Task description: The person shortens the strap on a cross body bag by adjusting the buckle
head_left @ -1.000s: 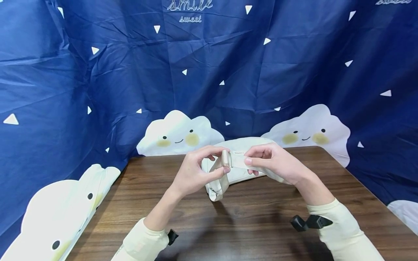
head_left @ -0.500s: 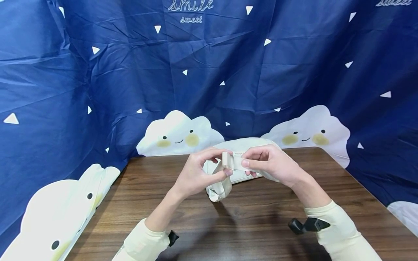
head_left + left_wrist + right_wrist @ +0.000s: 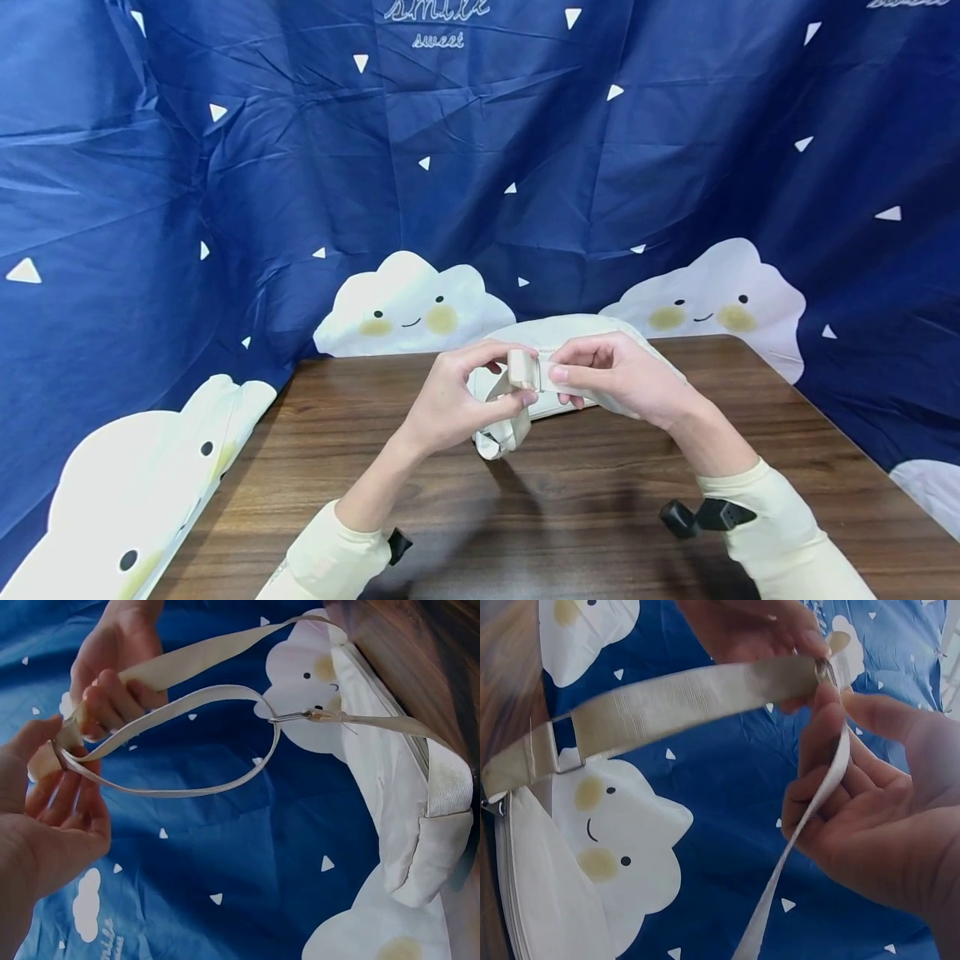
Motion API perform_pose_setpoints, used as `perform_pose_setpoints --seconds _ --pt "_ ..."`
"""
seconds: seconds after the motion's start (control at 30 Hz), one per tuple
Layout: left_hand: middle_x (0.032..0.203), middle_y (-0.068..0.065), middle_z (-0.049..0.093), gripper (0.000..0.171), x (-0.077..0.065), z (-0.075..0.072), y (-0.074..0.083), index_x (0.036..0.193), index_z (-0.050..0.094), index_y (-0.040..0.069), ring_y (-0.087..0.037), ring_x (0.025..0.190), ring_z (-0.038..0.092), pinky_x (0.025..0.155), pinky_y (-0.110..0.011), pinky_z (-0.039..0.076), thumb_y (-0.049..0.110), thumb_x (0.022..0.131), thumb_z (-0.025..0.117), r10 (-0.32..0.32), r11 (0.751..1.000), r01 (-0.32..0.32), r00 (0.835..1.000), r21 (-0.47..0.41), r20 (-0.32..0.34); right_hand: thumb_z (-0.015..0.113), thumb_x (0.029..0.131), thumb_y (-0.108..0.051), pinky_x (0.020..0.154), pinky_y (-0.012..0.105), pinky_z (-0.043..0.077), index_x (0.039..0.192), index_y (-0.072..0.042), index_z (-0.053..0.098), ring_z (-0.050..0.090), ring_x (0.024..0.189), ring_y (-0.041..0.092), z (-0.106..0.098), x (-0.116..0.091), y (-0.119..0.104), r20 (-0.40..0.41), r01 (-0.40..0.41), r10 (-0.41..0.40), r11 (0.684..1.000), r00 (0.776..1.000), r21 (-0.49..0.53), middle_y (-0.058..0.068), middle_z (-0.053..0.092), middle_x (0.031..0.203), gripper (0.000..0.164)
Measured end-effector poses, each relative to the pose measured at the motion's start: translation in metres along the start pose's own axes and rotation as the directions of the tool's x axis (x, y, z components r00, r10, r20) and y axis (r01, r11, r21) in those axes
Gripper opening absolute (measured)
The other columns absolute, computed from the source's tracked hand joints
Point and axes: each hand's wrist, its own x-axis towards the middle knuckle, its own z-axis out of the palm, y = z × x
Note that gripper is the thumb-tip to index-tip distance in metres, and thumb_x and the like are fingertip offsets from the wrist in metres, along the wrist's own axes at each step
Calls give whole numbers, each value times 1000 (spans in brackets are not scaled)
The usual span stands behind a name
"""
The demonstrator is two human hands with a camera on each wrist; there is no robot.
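A white zippered bag [image 3: 375,795] with a cream webbing strap [image 3: 697,697] stands on the table beyond the hands. My left hand [image 3: 453,396] pinches the folded strap at its slider buckle [image 3: 823,671], thumb below and fingers above in the head view. Close beside it, my right hand [image 3: 626,379] pinches the strap just right of the buckle between thumb and fingers. In the left wrist view the strap makes a long loop through a metal ring [image 3: 292,716] near the bag's end. The right fingers partly cover the strap, and the right forearm and hand hide part of the bag.
The wooden table [image 3: 337,450] ends at a back edge just behind the bag. A blue curtain [image 3: 480,167] printed with clouds and triangles hangs behind and at both sides. Black wrist cameras [image 3: 708,517] sit on the sleeves.
My right hand has moved slightly left, closer to the buckle. The left hand has shifted a little right with the folded strap, so less strap shows between the hands.
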Motion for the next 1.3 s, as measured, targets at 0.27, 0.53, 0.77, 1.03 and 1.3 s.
perform_pose_setpoints --seconds 0.27,0.53,0.77,1.03,1.3 --pt "102 1 72 36 3 -9 21 114 73 5 -13 89 63 80 -32 51 3 80 84 -42 999 41 999 -21 -26 64 99 -2 68 29 54 107 10 66 60 74 20 -15 -2 5 97 -31 14 984 995 176 11 65 84 14" --pt "102 4 71 38 2 -8 15 118 72 7 -15 89 63 81 -37 52 7 82 84 -54 996 53 999 -71 -8 64 98 1 67 30 53 106 9 67 59 73 22 -15 0 8 99 14 -32 984 995 175 12 64 83 11" --pt "107 7 70 38 0 -3 -1 118 72 14 -13 93 63 82 -36 52 16 83 86 -25 999 25 1000 -37 16 68 96 0 63 32 54 103 8 69 60 68 23 -8 -1 6 38 37 -41 994 998 106 15 65 78 11" --pt "104 3 71 38 0 2 -3 116 73 10 -12 93 62 79 -42 53 13 81 87 37 998 -37 999 45 6 71 95 -6 55 30 48 102 2 72 58 64 22 -1 -1 2 -4 35 -35 999 999 19 16 64 74 10" --pt "104 9 70 31 -2 4 -5 114 72 13 -10 97 62 85 -34 49 17 85 84 66 980 -71 997 186 32 71 97 -15 55 27 47 99 5 71 56 62 18 9 1 0 -49 -64 64 998 997 9 14 64 74 20"
